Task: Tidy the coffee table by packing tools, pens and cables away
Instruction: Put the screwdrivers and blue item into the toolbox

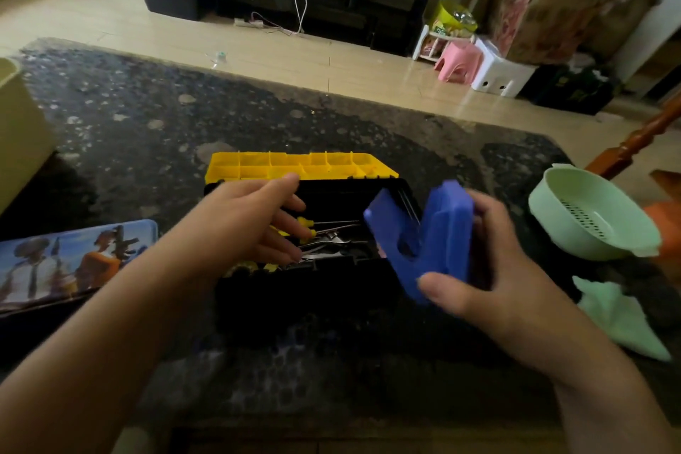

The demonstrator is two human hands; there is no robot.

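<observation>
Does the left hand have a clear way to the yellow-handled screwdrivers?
Probably yes. The left hand is open, right above the yellow-handled screwdrivers in the toolbox, whose lid is tipped back. The blue case in the right hand sits off to the side.

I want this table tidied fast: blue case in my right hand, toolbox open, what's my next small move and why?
Probably snap the blue case shut first: it gapes open in your right hand with thin metal rods showing, and your left hand hovers free over the open toolbox.
</observation>
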